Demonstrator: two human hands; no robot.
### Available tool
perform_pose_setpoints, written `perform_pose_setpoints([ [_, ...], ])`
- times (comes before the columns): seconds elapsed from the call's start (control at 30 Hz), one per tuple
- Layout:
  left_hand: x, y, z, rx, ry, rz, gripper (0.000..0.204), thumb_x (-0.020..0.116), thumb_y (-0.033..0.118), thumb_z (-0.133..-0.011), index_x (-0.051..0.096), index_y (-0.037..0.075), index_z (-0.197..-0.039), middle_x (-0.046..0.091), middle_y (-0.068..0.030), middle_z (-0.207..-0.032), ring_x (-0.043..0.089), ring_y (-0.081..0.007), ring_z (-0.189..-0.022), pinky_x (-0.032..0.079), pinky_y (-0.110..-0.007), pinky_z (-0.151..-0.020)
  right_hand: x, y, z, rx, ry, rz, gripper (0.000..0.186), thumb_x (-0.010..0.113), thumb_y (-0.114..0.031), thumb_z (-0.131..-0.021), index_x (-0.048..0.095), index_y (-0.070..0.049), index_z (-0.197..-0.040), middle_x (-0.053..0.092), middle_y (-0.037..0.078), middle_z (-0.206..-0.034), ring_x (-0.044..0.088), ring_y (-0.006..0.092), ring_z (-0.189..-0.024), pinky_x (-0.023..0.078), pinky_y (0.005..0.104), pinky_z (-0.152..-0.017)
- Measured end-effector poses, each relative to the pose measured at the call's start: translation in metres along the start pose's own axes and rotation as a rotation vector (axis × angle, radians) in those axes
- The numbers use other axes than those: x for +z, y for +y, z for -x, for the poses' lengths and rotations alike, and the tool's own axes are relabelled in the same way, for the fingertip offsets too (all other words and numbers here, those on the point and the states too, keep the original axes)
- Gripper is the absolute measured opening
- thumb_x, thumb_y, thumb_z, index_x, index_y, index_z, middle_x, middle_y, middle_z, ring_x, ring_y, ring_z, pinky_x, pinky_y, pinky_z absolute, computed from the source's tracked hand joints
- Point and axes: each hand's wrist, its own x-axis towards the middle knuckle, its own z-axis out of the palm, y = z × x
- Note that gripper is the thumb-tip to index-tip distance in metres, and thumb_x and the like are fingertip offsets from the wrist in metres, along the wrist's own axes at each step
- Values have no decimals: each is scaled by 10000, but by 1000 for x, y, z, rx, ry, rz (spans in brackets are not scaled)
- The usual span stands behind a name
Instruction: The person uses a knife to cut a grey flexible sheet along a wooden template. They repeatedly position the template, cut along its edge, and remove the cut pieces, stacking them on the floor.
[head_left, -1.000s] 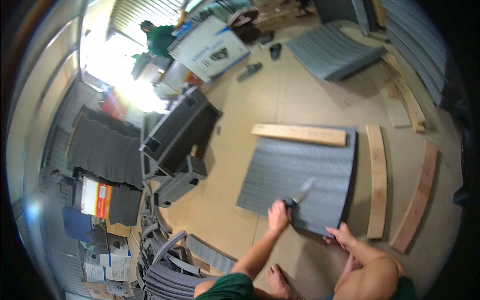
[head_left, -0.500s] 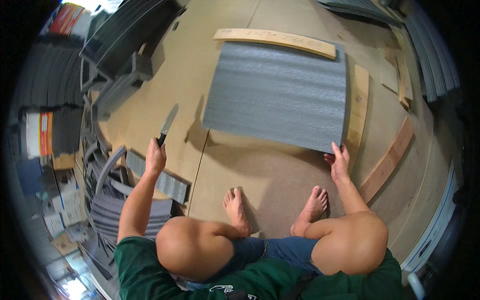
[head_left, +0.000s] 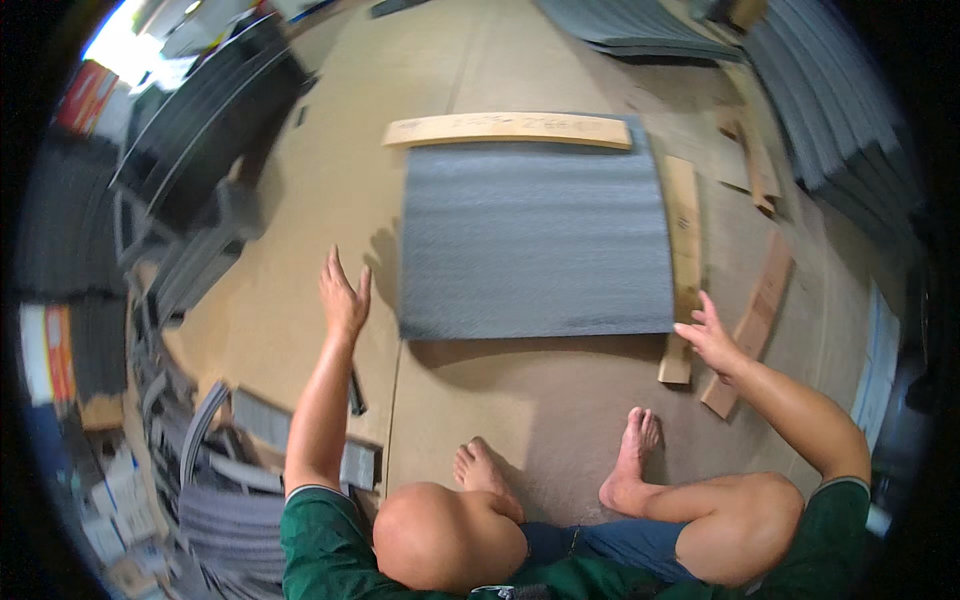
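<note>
A grey rectangular foam sheet [head_left: 535,240] lies in front of me, its near edge casting a shadow on the floor. Along its far edge rests a wooden strip [head_left: 510,130]. My left hand [head_left: 345,298] is empty, fingers apart, in the air left of the sheet. The knife's black handle [head_left: 357,395] shows on the floor beside my left forearm, which hides the rest of it. At the sheet's near right corner is my right hand [head_left: 712,338], fingers spread and thumb close to the corner; I cannot tell whether it touches.
A second wooden strip [head_left: 682,270] lies along the sheet's right side, and a reddish-brown one [head_left: 755,320] slants beyond it. Grey foam offcuts [head_left: 230,520] pile up at the lower left. Dark foam stacks [head_left: 850,130] stand at the right. My bare feet are on the floor.
My left hand has let go of the knife, which is now on the floor. My right hand has come off the sheet's corner grip and opened. The view has shifted.
</note>
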Motion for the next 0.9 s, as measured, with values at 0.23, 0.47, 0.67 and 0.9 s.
perform_pose_setpoints([
  [0.23, 83, 144, -194, 314, -223, -366, 1071, 813, 428, -912, 188, 118, -1726, 261, -120, -1779, 204, -324, -1652, 223, -521, -1331, 120, 36, 27, 336, 147, -378, 933, 830, -477, -898, 277, -129, -1565, 453, 143, -1461, 537, 296, -1258, 577, 535, -908],
  [0.47, 132, 191, -242, 296, -326, -315, 1032, 726, 558, -949, 204, 124, -1725, 221, -105, -1792, 161, -313, -1664, 197, -575, -1331, 216, 30, 6, 281, 380, -1065, 951, 795, -491, -956, 193, -173, -1620, 392, 250, -1609, 560, 423, -1345, 537, 568, -1017],
  [0.67, 148, 180, -241, 356, -280, -372, 824, 638, 493, -1030, 315, 108, -1682, 375, -145, -1694, 324, -369, -1585, 229, -668, -1283, 231, 25, -20, 147, 496, -875, 324, 727, -352, -1048, 529, -101, -1101, 719, 86, -1051, 767, 195, -716, 542, 264, -455],
  [0.9, 118, 191, -245, 480, -403, -327, 732, 802, 417, -915, 498, 97, -1498, 593, -178, -1386, 553, -363, -1360, 390, -576, -1183, 225, 30, -19, 74, 452, -952, 363, 725, -381, -1045, 516, -96, -1126, 730, 75, -972, 774, 206, -739, 524, 271, -437],
])
